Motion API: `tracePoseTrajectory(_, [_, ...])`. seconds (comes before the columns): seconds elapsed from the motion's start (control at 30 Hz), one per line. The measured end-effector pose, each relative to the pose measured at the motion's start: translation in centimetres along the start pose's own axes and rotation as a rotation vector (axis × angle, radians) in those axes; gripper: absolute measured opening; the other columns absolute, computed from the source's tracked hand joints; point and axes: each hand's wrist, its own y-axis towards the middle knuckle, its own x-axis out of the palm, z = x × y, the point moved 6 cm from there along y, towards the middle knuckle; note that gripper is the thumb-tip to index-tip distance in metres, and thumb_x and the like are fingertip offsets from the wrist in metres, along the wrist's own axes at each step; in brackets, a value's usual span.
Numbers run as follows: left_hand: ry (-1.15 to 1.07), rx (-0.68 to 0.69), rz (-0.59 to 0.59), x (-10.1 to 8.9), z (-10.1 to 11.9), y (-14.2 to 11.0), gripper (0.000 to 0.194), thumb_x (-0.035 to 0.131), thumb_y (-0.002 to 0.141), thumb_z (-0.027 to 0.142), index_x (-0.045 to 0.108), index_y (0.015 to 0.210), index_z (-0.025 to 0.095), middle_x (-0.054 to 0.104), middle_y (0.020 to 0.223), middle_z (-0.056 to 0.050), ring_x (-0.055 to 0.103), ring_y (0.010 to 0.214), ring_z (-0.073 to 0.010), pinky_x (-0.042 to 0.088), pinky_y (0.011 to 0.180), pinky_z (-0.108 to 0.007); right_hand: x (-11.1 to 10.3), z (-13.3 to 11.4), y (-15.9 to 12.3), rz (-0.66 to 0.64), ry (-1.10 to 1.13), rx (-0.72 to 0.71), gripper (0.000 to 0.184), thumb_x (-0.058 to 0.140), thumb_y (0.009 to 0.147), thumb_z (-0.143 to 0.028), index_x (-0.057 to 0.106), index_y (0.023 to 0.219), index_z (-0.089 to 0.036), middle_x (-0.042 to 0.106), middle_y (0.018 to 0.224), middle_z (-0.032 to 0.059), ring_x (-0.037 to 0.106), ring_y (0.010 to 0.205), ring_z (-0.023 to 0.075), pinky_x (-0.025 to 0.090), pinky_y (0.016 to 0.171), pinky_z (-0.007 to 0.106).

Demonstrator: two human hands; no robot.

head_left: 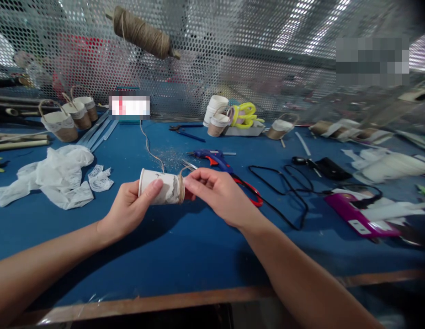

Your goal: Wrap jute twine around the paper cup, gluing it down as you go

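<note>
One paper cup (169, 188) on its side: left hand (129, 206) grips its body, apparently for steadiness; right hand (217, 191) pinches at twine (181, 190) round base, likely keeping coils snug.

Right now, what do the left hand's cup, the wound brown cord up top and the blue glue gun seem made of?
Cup: probably paper, matte white with a rolled-looking rim. Brown cord: likely jute, dull and coarse. Glue gun: apparently plastic, smooth with a moulded-looking body.
</note>
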Motion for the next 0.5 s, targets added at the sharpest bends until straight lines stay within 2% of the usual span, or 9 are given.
tracePoseTrajectory(0.1, [0.050, 0.113, -0.080, 0.3, 0.5, -0.3, 0.030, 0.047, 0.081, 0.024, 0.057, 0.054, 0.015, 0.051, 0.046, 0.002, 0.051, 0.051, -0.0101, 0.040, 0.047, -0.018, -0.5, 0.6, 0.3, 0.030, 0.116, 0.041, 0.028, 0.053, 0.079, -0.041, 0.057, 0.071, -0.015, 0.059, 0.063, 0.0000, 0.053, 0.057, 0.0081, 0.042, 0.055, 0.022])
tracePoseTrajectory(0.17, [0.092, 0.173, -0.135, 0.4, 0.7, -0.4, 0.031, 0.047, 0.082, 0.023, 0.057, 0.053, 0.016, 0.050, 0.045, 0.002, 0.053, 0.053, -0.0111, 0.042, 0.052, -0.019, -0.2, 1.2, 0.4, -0.024, 0.202, 0.118, 0.027, 0.053, 0.079, -0.040, 0.056, 0.070, -0.015, 0.058, 0.059, -0.0007, 0.052, 0.053, 0.0075, 0.041, 0.051, 0.021])
tracePoseTrajectory(0.3, [0.154, 0.192, -0.211, 0.6, 0.4, -0.3, 0.023, 0.050, 0.081, 0.024, 0.065, 0.064, 0.015, 0.057, 0.052, 0.000, 0.055, 0.058, -0.0133, 0.043, 0.057, -0.022, 0.3, 1.7, 0.4, -0.097, 0.339, 0.203, 0.018, 0.059, 0.075, -0.032, 0.054, 0.070, -0.015, 0.058, 0.056, -0.0019, 0.053, 0.052, 0.0074, 0.040, 0.050, 0.020])
tracePoseTrajectory(0.4, [0.047, 0.035, -0.200, 0.4, -0.4, 0.3, 0.019, 0.055, 0.078, 0.029, 0.069, 0.080, 0.016, 0.066, 0.067, -0.002, 0.057, 0.063, -0.0146, 0.044, 0.060, -0.022, 0.0, 1.6, 0.5, -0.048, 0.322, 0.159, 0.017, 0.060, 0.074, -0.030, 0.054, 0.069, -0.015, 0.057, 0.058, -0.0024, 0.052, 0.054, 0.0067, 0.040, 0.054, 0.021])
tracePoseTrajectory(0.5, [-0.245, -0.253, -0.145, 0.4, -1.7, 0.7, 0.027, 0.061, 0.074, 0.035, 0.068, 0.089, 0.015, 0.069, 0.078, -0.004, 0.058, 0.066, -0.0140, 0.044, 0.060, -0.021, -0.1, 1.0, 0.3, -0.007, 0.170, 0.074, 0.017, 0.059, 0.074, -0.031, 0.054, 0.069, -0.015, 0.056, 0.062, -0.0019, 0.052, 0.059, 0.0082, 0.041, 0.058, 0.023])
